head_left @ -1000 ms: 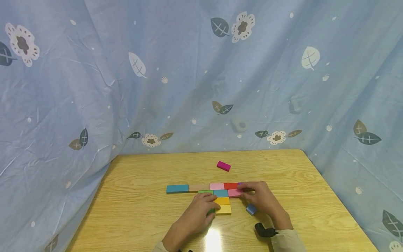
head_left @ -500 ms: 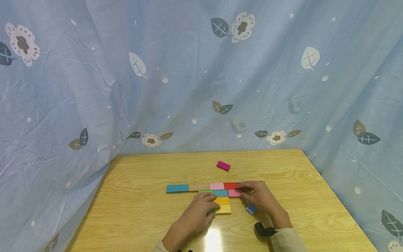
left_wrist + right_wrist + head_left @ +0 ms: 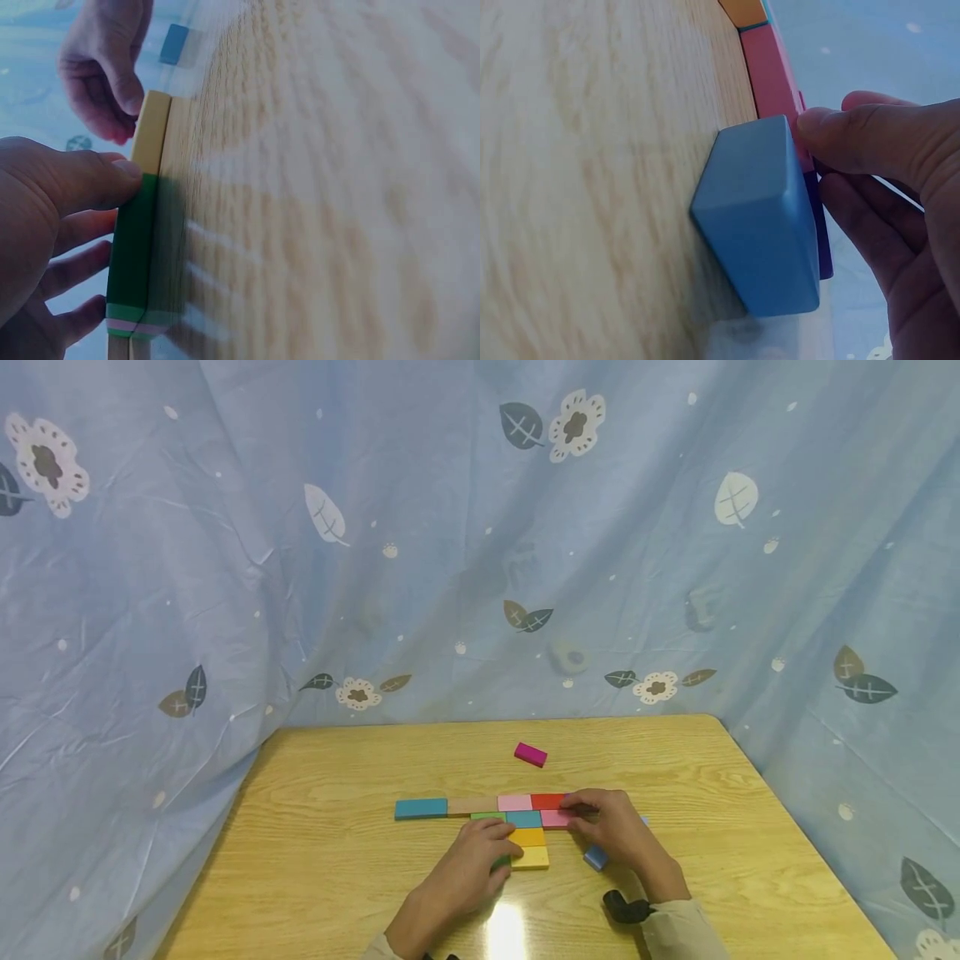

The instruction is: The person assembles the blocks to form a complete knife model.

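Flat coloured blocks lie edge to edge. The back row has a long teal block point(image 3: 421, 809), a tan block point(image 3: 472, 806), a light pink block point(image 3: 514, 803) and a red block point(image 3: 547, 802). My left hand point(image 3: 465, 864) rests on the blocks beside the yellow block point(image 3: 529, 858). Its thumb touches the side of the dark green block point(image 3: 133, 240) in the left wrist view. My right hand point(image 3: 622, 835) has its thumb against the pink block point(image 3: 771, 71) and its index finger over the back row, pinching there. A purple block point(image 3: 822, 240) is partly hidden behind a blue block point(image 3: 761, 217).
The blue block point(image 3: 596, 857) stands apart under my right wrist. A magenta block point(image 3: 531, 755) lies alone farther back on the wooden table point(image 3: 337, 768). A patterned blue curtain point(image 3: 420, 568) hangs behind and at both sides.
The camera view has drifted slightly. Both hands keep nearly the same places, and the blocks show no clear movement. A small bluish patch now shows beyond the right wrist.
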`<control>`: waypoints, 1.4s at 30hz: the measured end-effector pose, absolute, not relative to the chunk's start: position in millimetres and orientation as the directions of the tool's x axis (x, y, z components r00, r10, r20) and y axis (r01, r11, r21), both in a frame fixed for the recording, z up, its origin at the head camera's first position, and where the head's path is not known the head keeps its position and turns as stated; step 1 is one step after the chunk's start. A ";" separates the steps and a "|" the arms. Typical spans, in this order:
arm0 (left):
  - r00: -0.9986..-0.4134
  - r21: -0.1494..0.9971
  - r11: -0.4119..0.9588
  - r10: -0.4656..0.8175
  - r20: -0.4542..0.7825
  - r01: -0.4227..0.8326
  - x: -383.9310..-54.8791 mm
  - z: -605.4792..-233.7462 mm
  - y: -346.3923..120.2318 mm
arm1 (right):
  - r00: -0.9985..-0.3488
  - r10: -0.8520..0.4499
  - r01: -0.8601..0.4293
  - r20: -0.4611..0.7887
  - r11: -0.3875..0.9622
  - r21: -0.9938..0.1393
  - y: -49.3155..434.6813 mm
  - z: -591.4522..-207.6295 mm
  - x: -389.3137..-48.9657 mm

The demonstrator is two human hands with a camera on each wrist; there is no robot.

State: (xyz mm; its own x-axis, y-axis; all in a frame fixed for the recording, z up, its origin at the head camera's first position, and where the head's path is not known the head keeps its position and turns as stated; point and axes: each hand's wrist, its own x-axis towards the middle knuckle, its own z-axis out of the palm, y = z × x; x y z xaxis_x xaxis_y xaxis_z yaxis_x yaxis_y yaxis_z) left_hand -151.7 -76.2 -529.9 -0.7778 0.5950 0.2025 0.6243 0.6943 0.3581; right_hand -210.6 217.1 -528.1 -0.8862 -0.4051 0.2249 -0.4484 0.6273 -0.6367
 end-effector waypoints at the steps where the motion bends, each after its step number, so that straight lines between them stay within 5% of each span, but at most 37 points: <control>1: -0.777 0.358 0.694 0.595 0.204 0.625 -151.7 -529.9 -76.6 | -0.885 -0.407 -0.451 0.227 0.626 -0.636 216.5 -527.9 -210.6; 17: -0.761 0.348 0.679 0.609 0.223 0.646 -151.8 -530.7 -77.2 | -0.904 -0.363 -0.421 0.228 0.656 -0.627 217.1 -514.2 -214.1; 27: -0.778 0.361 0.693 0.597 0.197 0.624 -152.8 -529.5 -77.9 | -0.903 -0.231 -0.429 0.362 0.524 -0.736 207.9 -489.7 -262.0; 42: -0.767 0.347 0.686 0.600 0.225 0.639 -152.4 -530.5 -78.2 | -0.973 -0.120 -0.231 0.198 0.452 -0.861 185.0 -515.0 -305.4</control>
State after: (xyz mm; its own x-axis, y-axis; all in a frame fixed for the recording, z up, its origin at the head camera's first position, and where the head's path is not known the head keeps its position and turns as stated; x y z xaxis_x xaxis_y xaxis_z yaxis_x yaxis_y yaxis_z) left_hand -152.4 -78.2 -530.5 -0.7673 0.6003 0.2254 0.6390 0.6864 0.3472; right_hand -305.4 185.0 -515.0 -0.9727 -0.1202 0.1983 -0.2315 0.4521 -0.8614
